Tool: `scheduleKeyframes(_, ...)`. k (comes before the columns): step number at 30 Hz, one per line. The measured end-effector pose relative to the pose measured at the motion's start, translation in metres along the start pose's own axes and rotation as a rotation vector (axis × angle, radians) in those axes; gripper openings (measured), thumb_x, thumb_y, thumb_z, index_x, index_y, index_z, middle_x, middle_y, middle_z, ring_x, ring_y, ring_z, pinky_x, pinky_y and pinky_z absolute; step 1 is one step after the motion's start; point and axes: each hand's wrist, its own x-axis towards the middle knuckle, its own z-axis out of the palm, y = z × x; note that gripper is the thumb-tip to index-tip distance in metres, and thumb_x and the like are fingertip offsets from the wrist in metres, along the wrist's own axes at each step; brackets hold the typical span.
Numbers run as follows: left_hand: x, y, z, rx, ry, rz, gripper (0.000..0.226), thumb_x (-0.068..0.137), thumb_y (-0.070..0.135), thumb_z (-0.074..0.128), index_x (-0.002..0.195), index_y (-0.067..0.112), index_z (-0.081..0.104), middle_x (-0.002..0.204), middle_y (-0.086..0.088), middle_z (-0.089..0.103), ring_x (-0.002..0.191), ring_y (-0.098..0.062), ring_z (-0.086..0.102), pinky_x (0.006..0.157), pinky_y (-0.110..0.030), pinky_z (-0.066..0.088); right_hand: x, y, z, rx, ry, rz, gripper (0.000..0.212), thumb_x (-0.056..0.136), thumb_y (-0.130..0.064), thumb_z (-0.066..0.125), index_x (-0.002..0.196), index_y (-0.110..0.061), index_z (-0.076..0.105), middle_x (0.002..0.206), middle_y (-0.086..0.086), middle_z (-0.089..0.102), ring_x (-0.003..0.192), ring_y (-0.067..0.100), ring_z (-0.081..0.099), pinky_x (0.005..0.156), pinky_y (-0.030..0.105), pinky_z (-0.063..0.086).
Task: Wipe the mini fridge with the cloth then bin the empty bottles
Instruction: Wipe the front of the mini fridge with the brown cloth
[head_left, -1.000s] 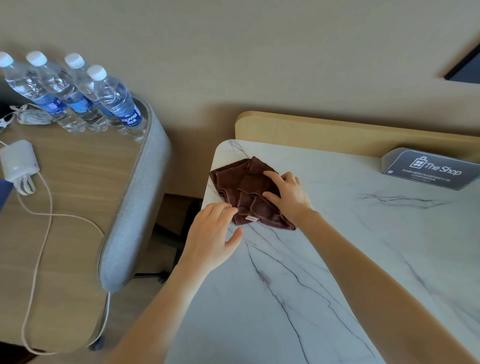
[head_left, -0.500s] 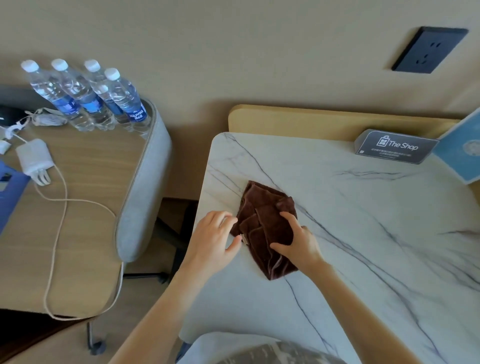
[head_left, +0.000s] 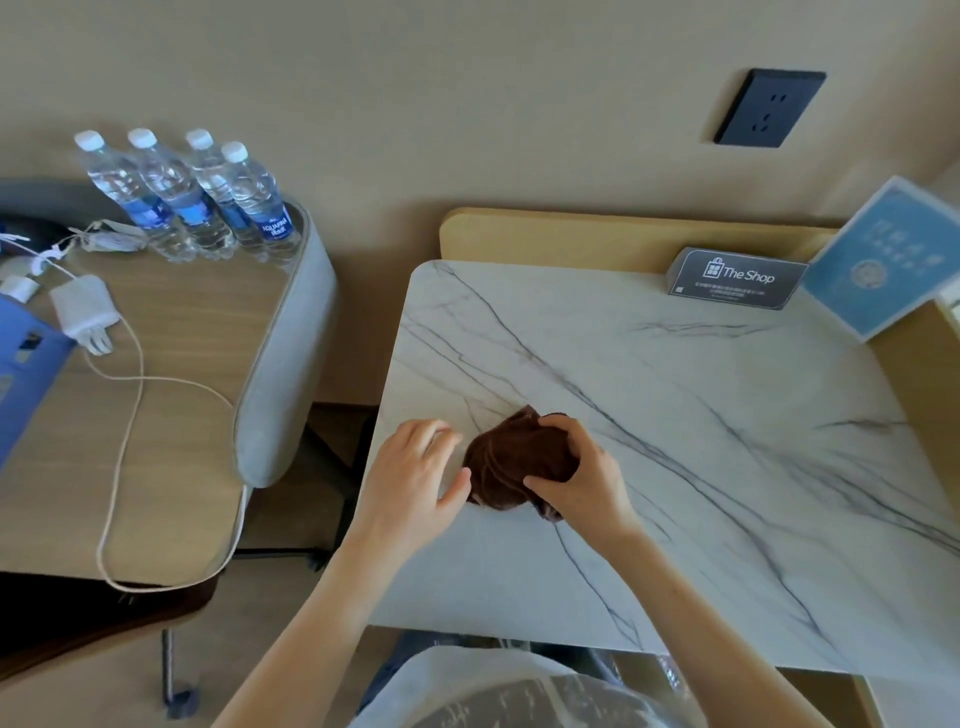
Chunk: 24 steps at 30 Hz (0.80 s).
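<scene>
Head camera, looking down on a white marble tabletop (head_left: 675, 467) veined in grey: a brown cloth (head_left: 511, 457) lies bunched on its left half, toward the front edge. The right hand (head_left: 582, 478) grips the cloth from above, fingers curled over its far side and thumb pressed into its near side. The left hand (head_left: 410, 483) is just left of the cloth above the same tabletop, fingers loosely spread and holding nothing; its thumb tip reaches the cloth's edge, though contact cannot be confirmed.

At the back right of the marble tabletop stand a dark sign (head_left: 737, 278) reading "The Shop" and, at the right corner, a tilted blue card (head_left: 883, 260). On the wall behind it is a black socket (head_left: 769, 108).

Well to the left of the marble tabletop, across a gap, four white-capped plastic bottles (head_left: 192, 202) with blue labels stand in a row at the back of a wooden tabletop (head_left: 182, 322) with a grey padded rim. A white charger (head_left: 85, 312) lies there too, its cable (head_left: 130, 415) looping forward.
</scene>
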Motion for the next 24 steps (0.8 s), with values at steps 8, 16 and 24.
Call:
scheduleKeyframes(8,-0.021,0.034,-0.017,-0.009,0.099,-0.043,0.044,0.094,0.041,0.045,0.118,0.012,0.067,0.122,-0.002,0.065,0.115,-0.02,0.058,0.095,-0.032,0.05,-0.023,-0.019,-0.024,0.151,-0.014,-0.06,0.054,0.073,-0.006,0.082,0.116,-0.032,0.061,0.089,-0.019,0.068,0.073,0.012,0.068,0.053,0.032,0.06)
scheduleKeyframes(16,-0.069,0.059,-0.015,-0.014,0.036,-0.08,0.04,0.091,0.036,0.055,0.119,0.011,0.068,0.122,-0.004,0.066,0.115,-0.021,0.06,0.092,-0.026,0.048,-0.083,0.002,-0.02,0.298,0.024,0.013,0.055,0.072,-0.011,0.086,0.116,-0.03,0.06,0.108,-0.002,0.071,0.099,0.014,0.07,0.076,0.036,0.062)
scheduleKeyframes(24,-0.139,0.065,-0.027,-0.008,-0.021,0.022,0.044,0.093,0.038,0.051,0.125,0.011,0.065,0.127,-0.004,0.064,0.12,-0.021,0.059,0.099,-0.033,0.051,-0.176,0.006,0.018,0.316,0.12,-0.022,0.056,0.079,-0.004,0.079,0.121,-0.03,0.052,0.101,-0.02,0.065,0.095,0.004,0.067,0.07,0.02,0.057)
